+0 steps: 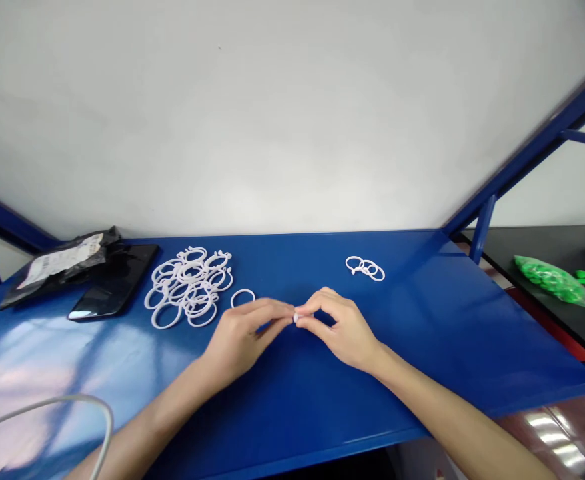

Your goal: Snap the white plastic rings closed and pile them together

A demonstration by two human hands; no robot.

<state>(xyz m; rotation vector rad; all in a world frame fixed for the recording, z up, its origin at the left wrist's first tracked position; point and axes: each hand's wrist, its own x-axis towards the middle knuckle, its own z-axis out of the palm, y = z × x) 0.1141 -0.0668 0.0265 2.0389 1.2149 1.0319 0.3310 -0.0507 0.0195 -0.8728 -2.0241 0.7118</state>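
Note:
My left hand and my right hand meet fingertip to fingertip above the blue table. Pinched between them is a small white plastic piece; fingers cover most of it, so its full shape is hidden. Just behind my left hand lies one loose white plastic ring. To its left is a loose pile of white plastic rings, several with small knobs at their ends. Beyond my right hand, a few white rings lie overlapping on the table.
A black package with a white label rests on a dark flat device at the left. A pale cable loops across the lower left. Blue frame bars rise at the right. A bag of green pieces sits on a dark surface beyond.

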